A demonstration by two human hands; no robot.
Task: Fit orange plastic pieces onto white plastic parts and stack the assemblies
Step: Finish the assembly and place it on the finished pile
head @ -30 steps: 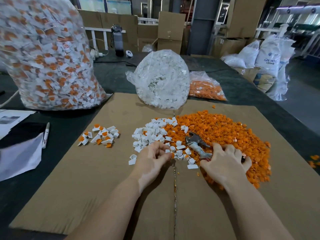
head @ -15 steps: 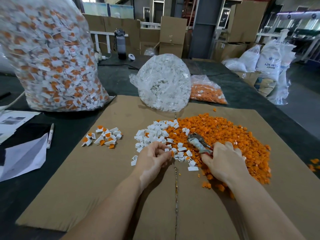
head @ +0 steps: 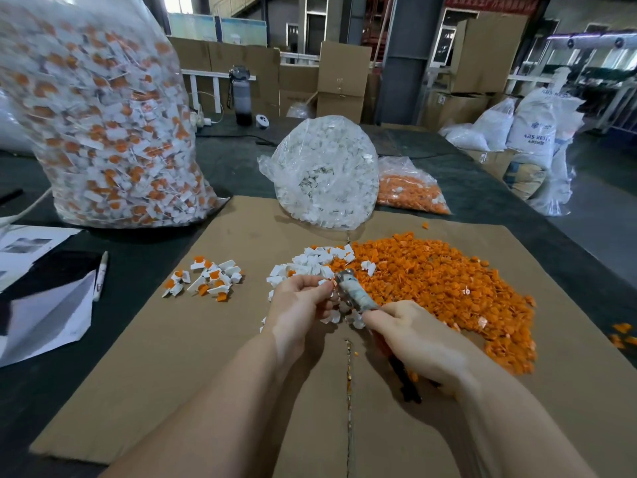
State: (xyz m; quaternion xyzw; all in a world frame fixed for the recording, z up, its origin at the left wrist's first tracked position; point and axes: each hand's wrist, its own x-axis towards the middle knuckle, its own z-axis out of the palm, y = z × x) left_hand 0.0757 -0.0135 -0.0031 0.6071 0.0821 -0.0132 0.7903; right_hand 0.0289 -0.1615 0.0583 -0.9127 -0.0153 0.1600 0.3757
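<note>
We note a white part (head: 324, 282) pinched in left hand (head: 296, 305), presented to pliers (head: 355, 294) gripped by right hand (head: 413, 336), prob. for pressing. Orange pile (head: 448, 284) just beyond grip; done assys (head: 206, 277) well left.

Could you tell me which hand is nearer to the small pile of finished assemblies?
Left. The left hand is just right of the finished assemblies; the right hand, holding pliers, sits farther right.

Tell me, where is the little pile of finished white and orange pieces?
The finished pile lies on the cardboard sheet, left of the left hand and the loose white parts.
</note>
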